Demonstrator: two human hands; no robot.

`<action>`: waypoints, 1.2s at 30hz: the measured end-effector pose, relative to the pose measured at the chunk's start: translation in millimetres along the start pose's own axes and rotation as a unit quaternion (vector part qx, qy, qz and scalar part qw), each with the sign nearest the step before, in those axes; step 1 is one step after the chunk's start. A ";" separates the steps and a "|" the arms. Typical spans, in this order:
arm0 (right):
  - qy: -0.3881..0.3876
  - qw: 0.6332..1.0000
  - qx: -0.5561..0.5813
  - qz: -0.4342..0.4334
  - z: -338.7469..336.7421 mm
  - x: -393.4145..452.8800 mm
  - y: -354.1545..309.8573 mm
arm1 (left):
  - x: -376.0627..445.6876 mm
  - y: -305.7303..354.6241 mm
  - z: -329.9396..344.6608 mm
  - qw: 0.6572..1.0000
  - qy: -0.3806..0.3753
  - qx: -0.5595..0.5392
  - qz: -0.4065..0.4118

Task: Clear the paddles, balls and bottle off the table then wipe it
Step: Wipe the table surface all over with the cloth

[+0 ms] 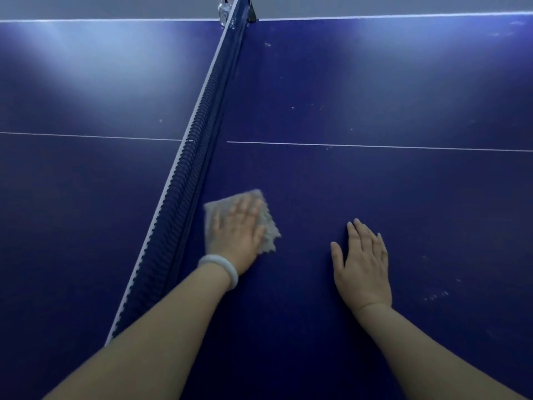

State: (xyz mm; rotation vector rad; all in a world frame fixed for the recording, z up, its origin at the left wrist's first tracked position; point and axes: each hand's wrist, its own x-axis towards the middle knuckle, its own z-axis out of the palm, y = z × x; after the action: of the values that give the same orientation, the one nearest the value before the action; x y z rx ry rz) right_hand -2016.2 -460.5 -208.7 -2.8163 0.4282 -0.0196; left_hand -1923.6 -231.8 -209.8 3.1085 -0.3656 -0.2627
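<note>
Currently Wiping: Cloth Handling Beside the Net

The left hand lies flat, fingers straight, pressing a thin pale-grey woven cloth with frayed edges onto the smooth dark-blue tabletop, just beside the blue mesh net with white top band. The right hand rests with fingers straight and spread, palm down on the bare surface, holding nothing.

The cloth appears light, soft and limp; it will likely bunch under uneven load, so pressure is best applied through the palm at its centre. The surface looks hard and slick, with white specks scattered to the right. No paddles or balls are visible. A clear plastic bottle stands at the far edge, beside the net post.
</note>
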 end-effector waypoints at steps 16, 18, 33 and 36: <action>0.007 1.000 0.012 -0.003 -0.2 -1.8 0.1 | -48.2 9.9 10.6 0.998 0.021 -0.018 -0.055; 0.010 1.000 0.013 -0.003 0.0 -1.6 0.1 | -57.2 21.4 11.7 0.987 0.038 -0.046 -0.152; 0.019 0.999 0.022 -0.023 -0.8 -2.1 2.6 | -169.0 54.2 -3.5 0.982 0.052 -0.173 -0.046; 0.024 0.999 0.026 -0.031 0.1 -2.4 3.5 | -195.0 22.3 6.9 0.977 -0.027 -0.138 -0.162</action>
State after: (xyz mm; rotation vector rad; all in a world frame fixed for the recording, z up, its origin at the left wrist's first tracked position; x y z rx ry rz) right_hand -2019.4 -463.0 -209.8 -2.7817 0.3454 -0.1104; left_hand -2116.9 -208.5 -183.8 2.8735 0.1705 -0.3639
